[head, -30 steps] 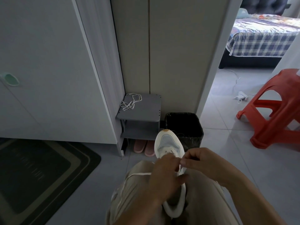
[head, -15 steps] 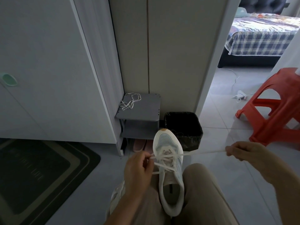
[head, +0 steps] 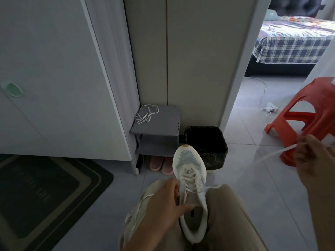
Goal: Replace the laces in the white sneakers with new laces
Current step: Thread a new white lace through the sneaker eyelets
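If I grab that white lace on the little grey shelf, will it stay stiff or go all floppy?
Probably floppy: the lace lies in loose tangled loops on the shelf, so it would likely dangle. It looks thin, so likely very light. Loops might snag each other.

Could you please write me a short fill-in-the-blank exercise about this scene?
The left hand holds the white sneaker while the right hand pulls its lace out to the person's ____.
A loose lace lies on the grey shelf, beside the ____ bin.
Under that shelf stand ____ slippers.
Missing words: right, black, pink.
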`<state>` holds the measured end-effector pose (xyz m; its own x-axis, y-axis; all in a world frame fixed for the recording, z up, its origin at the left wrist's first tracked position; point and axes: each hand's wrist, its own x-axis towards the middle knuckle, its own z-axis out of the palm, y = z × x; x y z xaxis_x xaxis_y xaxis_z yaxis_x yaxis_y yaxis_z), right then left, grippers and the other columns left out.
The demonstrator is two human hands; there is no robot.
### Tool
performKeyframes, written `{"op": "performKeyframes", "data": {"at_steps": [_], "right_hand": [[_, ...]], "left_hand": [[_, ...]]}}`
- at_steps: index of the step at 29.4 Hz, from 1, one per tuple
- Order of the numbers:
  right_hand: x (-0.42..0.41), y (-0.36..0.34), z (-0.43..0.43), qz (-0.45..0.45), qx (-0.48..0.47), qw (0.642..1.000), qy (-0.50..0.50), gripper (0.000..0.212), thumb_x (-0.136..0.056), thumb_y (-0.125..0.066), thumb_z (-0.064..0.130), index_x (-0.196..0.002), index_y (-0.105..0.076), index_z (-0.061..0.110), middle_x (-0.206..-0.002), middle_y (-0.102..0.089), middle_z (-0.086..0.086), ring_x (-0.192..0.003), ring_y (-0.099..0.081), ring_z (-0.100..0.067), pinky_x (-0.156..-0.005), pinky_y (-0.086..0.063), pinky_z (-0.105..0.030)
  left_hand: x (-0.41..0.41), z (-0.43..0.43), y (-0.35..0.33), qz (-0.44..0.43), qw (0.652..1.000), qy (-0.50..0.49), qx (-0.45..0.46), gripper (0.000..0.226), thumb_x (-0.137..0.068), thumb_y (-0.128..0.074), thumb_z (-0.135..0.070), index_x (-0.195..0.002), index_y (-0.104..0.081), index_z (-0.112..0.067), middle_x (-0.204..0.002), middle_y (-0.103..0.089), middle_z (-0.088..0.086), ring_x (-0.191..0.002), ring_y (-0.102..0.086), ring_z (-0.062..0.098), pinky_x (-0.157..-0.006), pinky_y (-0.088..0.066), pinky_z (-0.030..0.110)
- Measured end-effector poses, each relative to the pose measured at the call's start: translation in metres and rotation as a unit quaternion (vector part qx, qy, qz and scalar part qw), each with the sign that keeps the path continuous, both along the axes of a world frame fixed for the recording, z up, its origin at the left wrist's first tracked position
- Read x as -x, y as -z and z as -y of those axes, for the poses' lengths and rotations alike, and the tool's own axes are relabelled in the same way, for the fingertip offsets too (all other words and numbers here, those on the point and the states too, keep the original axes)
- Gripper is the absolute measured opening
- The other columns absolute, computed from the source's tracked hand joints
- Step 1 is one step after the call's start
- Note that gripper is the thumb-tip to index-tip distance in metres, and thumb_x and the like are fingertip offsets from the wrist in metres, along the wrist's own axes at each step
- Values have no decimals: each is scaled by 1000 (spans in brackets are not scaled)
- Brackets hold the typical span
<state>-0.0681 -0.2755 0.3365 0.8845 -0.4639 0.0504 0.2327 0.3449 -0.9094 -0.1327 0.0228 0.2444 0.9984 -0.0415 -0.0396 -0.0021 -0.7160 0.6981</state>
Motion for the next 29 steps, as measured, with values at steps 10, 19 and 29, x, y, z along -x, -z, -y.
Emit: {"op": "performKeyframes", "data": {"at_steps": [10,19,29], "right_hand": [[24,61,-112,-74,474,828,-292,31,-88,-55,0,-94,-62,30,-89,-66,14,-82,-65,0,-82,-52,-20],[41,98,-150,-3,619,739,-264,7,-83,-67,21,-87,-72,21,-87,-58,7,-70,-49,3,-66,-43,-11],[37,110,-149,114,694,682,-201,9,-65,-75,22,-68,-67,25,-69,-56,5,-53,-55,-8,-43,-49,-21]], "left_hand": [[4,-2,10,-83,961,-115,237,25,-85,-64,-8,-72,-65,-29,-58,-66,-13,-53,-59,-3,-59,-45,10],[1,-6,0,-126,921,-147,338,23,-81,-65,2,-67,-67,-17,-62,-67,-3,-50,-60,2,-52,-47,13],[1,-6,3,-135,916,-157,344,19,-80,-67,0,-71,-69,-17,-64,-69,-6,-57,-64,2,-56,-50,14]]}}
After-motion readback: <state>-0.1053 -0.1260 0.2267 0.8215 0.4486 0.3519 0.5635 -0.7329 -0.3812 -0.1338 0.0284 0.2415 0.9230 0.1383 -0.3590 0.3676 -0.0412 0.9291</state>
